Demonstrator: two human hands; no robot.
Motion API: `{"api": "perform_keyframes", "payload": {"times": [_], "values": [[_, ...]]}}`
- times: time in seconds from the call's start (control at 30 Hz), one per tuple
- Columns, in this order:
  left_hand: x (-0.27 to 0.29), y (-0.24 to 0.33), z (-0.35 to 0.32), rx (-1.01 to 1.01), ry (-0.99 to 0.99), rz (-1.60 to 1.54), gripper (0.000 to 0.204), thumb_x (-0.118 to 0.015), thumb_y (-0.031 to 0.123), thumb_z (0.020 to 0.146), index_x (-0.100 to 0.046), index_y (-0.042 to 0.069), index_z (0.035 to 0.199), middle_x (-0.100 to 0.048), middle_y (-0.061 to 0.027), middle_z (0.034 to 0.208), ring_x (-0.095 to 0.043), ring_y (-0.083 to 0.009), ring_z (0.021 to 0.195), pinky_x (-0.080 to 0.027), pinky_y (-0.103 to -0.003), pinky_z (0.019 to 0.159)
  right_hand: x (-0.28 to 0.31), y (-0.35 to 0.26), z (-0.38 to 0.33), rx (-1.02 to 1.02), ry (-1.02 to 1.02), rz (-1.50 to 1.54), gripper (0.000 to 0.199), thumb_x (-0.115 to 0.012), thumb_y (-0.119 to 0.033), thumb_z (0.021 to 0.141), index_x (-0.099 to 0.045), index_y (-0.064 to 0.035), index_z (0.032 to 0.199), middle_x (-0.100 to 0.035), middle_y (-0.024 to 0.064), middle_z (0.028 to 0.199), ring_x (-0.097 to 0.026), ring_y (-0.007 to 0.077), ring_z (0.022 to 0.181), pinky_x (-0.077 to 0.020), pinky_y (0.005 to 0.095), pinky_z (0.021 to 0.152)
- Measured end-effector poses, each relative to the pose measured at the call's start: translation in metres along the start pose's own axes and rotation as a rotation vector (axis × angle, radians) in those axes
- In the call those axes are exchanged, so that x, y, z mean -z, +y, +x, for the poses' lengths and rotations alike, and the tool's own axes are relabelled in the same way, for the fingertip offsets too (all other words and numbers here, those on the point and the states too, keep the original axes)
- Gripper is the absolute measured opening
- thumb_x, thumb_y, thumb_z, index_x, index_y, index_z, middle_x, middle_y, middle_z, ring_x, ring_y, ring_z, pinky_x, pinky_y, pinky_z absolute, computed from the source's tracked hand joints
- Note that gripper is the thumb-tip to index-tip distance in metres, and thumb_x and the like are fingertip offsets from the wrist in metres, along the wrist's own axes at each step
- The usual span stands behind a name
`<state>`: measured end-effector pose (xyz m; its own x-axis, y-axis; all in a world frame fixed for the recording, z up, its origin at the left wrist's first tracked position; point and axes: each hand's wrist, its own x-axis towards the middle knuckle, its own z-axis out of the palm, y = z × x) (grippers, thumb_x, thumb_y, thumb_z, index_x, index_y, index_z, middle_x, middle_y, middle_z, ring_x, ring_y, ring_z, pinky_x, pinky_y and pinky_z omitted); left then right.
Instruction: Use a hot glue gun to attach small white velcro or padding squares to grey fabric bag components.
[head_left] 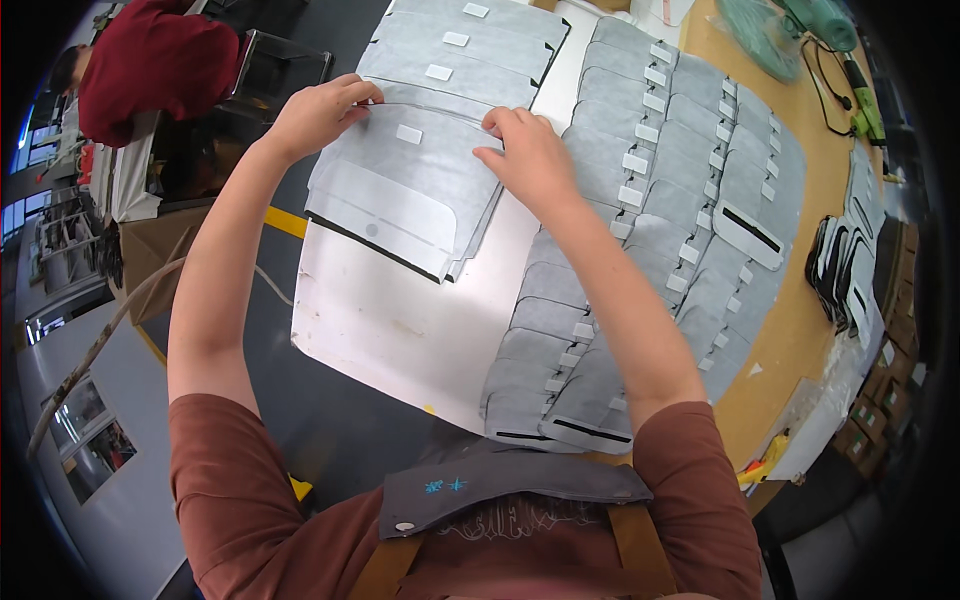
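Observation:
A pale grey fabric panel (400, 165) with a small white tag lies in front of me, on top of an overlapping row of similar panels (450, 60). At its far left corner, my left hand (318, 118) pinches the edge between thumb and fingers. My right hand (535, 160) curls its fingers over the far right corner of the same panel, with the thumb held a little apart. Between both hands the far edge is slightly raised. Along the near edge runs a dark strip, and a translucent flap (385, 215) covers the near part.
Beneath is a white board (390, 320). More tagged grey panels (640, 200) overlap in rows on the right. Dark-edged pieces (840, 265), a green tool (868, 115) and a yellow cutter (765, 460) lie on the wooden tabletop (775, 340). A person in red (155, 70) is at the far left.

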<state>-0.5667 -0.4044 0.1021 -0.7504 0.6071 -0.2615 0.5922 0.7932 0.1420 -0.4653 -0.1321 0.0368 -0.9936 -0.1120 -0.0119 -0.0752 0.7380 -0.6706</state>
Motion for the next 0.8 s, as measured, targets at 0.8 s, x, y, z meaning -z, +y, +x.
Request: {"api": "perform_keyframes", "payload": {"times": [0.8], "values": [[-0.01,-0.011,0.046,0.127,-0.003,0.088,0.026,-0.063,0.016,0.089,-0.061,0.014,0.115,-0.062,-0.0071,0.115,-0.064,-0.0285,0.101,-0.052,-0.038,0.085,0.002,0.011,0.03,-0.058,0.18,-0.258,0.037,-0.075,-0.035,0.08,-0.063,-0.0095,0.104,-0.071,0.0082,0.093,-0.067,0.0257,0.086,-0.0528,0.038,0.074]]}}
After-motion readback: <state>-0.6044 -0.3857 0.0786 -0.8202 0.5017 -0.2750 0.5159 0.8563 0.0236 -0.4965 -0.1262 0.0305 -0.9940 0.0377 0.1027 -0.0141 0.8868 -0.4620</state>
